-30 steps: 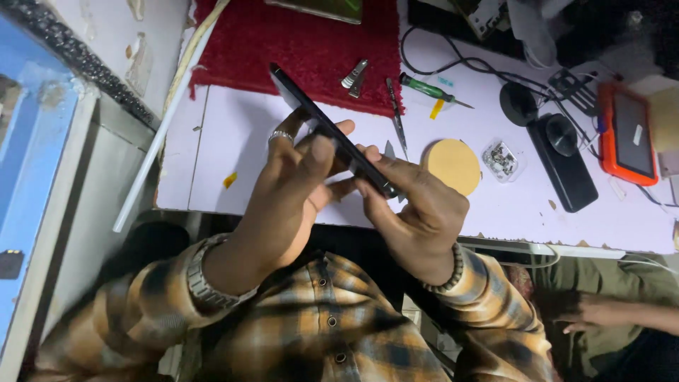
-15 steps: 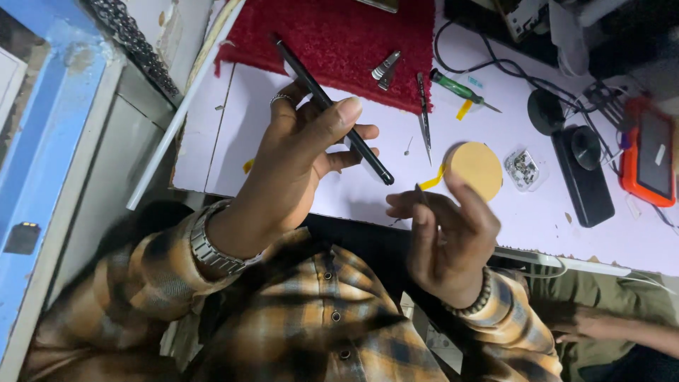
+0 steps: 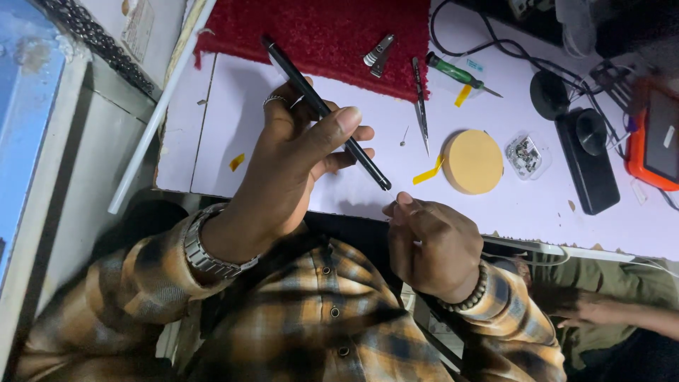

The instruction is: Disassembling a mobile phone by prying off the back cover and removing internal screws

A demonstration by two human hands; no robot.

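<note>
While the left hand is gripping a slim black phone-like slab edge-on, its thumb and fingers are clamped along the slab's sides, and the slab is slanting from upper left down toward the right hand. That right hand is sitting just below the slab's lower end, its fingers pinched together; whether anything thin is caught between them is too small to tell. A metal watch is circling the left wrist and a bead bracelet the right, both above plaid sleeves.

Beyond the hands, the pale lilac bench is carrying a round tan disc, with a yellow strip lying just beside it. Tweezers are resting near the edge of a red mat, and a green-handled screwdriver is lying just right of them. A small clear tray of tiny parts is sitting beside the disc, next to a black flat device. An orange-cased gadget is showing at the far right edge. Another person's hand is resting low at the right, below the bench.
</note>
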